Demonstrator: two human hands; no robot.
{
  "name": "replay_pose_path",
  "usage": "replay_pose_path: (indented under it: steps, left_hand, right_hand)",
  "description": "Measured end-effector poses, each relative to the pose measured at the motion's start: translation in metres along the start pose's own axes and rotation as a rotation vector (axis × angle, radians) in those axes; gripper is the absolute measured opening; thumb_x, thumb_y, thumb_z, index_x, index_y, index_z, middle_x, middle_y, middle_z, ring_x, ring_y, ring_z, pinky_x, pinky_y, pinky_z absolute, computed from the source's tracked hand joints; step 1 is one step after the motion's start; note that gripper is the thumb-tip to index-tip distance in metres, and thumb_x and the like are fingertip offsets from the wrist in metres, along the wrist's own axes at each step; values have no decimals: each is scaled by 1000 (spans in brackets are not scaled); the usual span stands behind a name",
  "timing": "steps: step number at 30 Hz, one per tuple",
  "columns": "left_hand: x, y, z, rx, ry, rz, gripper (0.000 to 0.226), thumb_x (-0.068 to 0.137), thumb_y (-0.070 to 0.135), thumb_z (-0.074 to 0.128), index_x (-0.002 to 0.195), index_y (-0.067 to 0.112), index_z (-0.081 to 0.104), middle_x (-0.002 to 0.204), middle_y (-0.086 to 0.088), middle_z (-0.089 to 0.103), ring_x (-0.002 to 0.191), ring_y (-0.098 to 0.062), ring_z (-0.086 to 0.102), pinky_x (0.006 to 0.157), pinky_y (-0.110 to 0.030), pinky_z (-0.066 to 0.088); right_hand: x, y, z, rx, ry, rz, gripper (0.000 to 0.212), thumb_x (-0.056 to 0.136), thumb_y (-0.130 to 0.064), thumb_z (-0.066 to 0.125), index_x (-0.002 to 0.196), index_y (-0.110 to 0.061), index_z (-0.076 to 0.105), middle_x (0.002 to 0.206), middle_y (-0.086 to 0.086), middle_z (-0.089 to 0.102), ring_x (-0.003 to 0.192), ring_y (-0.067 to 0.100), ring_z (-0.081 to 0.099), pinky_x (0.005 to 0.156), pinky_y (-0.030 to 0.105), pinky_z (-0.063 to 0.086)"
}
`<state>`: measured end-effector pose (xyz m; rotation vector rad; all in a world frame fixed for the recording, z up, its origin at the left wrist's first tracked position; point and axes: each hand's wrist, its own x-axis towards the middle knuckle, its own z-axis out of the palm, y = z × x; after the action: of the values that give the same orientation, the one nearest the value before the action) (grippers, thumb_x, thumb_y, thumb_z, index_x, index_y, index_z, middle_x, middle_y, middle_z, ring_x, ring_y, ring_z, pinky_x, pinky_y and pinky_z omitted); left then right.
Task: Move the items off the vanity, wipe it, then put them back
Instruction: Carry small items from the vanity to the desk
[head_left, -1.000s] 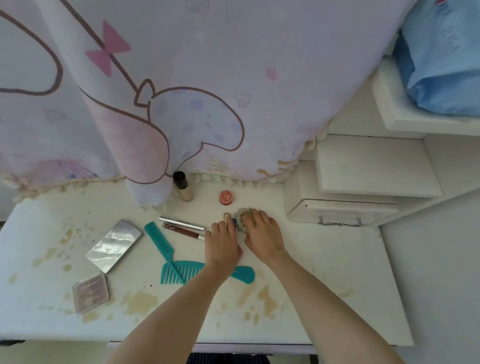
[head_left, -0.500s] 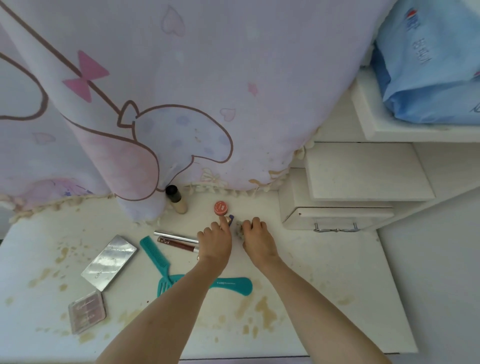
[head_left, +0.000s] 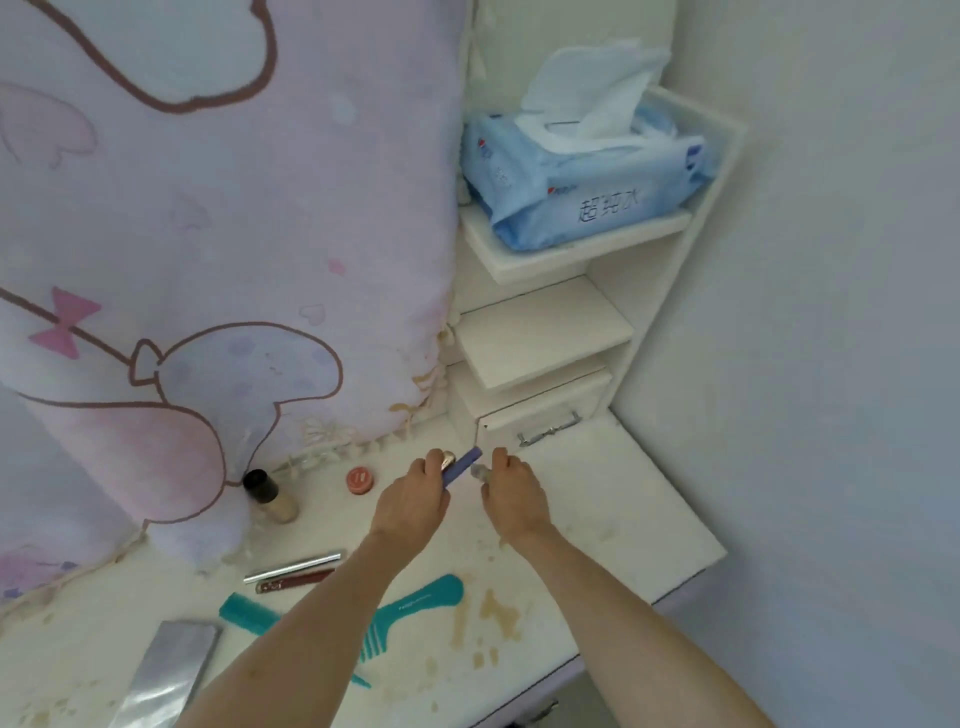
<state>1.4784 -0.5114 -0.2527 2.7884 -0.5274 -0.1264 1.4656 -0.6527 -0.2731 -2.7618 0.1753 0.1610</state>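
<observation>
My left hand (head_left: 413, 501) holds a blue stick-shaped item (head_left: 461, 465) and a small gold piece above the stained white vanity top (head_left: 597, 525). My right hand (head_left: 511, 491) is closed on a small greyish object whose shape I cannot make out. Both hands hover near the small drawer (head_left: 540, 418). On the vanity lie a round orange tin (head_left: 360, 479), a foundation bottle with a black cap (head_left: 270, 498), a silver tube (head_left: 293, 567), a dark red tube (head_left: 293, 582), two teal combs (head_left: 415, 605) and a silver palette (head_left: 169, 675).
A pink cartoon-print cloth (head_left: 208, 260) hangs over the back of the vanity. White stepped shelves (head_left: 545, 338) rise at the right, with a blue wet-wipes pack (head_left: 587, 176) on the upper one. A pale wall closes the right side.
Both hands lifted off the vanity top with small items in them and moved toward the drawer. The camera swung up and right, bringing the shelves and wipes into view.
</observation>
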Motion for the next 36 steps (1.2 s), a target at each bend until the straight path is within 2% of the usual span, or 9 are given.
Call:
replay_pose_path:
  steps: [4,9,15,18,23,26,30,34,36]
  left_hand:
    - [1,35,2,115,-29,213,37,98,21,33,134,14,35,98,-8,60,75,-30,59,55,-32,33]
    - [-35,107,-2,115,-43,501,30,99,28,36,121,8,40,98,-11,65,80,-32,62,57,-31,35]
    - [-116,227,1,-68,-147,840,37,97,42,38,111,8,42,94,-11,64,80,-33,60,58,-33,37]
    - [-182,296,11,-98,-116,1065,42,96,45,36,111,8,43,91,-9,65,79,-32,62,57,-32,36]
    - [-323,400,32,-259,-145,1465,39,96,44,37,101,7,49,72,-5,61,53,-22,51,45,-27,32]
    - [-421,446,45,-388,-175,1680,31,94,39,48,90,9,51,61,-4,58,43,-18,44,38,-24,30]
    - [-548,490,51,-488,-166,1899,28,83,33,66,77,9,56,43,0,46,30,-12,28,35,-11,9]
    - [-659,523,60,-434,-221,2045,30,89,37,57,90,7,60,55,-3,50,36,-20,45,37,-19,23]
    - [-703,535,64,-413,-259,2088,33,92,39,52,89,7,56,56,-1,46,38,-18,42,39,-21,25]
  right_hand:
    - [-46,26,-21,-40,120,211,26,98,-14,34,120,-4,45,122,15,50,112,28,46,85,32,38]
    - [-140,53,-45,-16,285,519,25,99,-17,34,116,-5,47,117,14,54,103,27,53,80,31,40]
    - [-306,99,-76,-10,496,951,31,100,-27,31,117,-6,46,112,13,56,95,32,58,72,35,43]
    - [-410,117,-83,-12,592,1153,31,101,-27,32,119,-6,45,113,11,53,94,28,58,67,30,39]
    - [-593,125,-81,-25,739,1520,30,100,-26,34,119,-4,44,115,13,51,93,29,58,66,29,37]
    - [-700,111,-75,-77,812,1706,28,100,-27,35,114,-5,46,112,12,52,90,28,58,63,29,36]
    - [-823,89,-71,-125,846,1903,29,99,-26,36,115,-4,46,116,13,51,94,32,58,66,33,39]
    - [-925,73,-65,-179,871,2040,28,97,-26,39,114,-5,47,115,13,49,95,34,59,62,33,35]
    - [-966,70,-61,-175,878,2115,27,97,-25,40,115,-5,46,116,14,48,96,36,59,63,34,34]
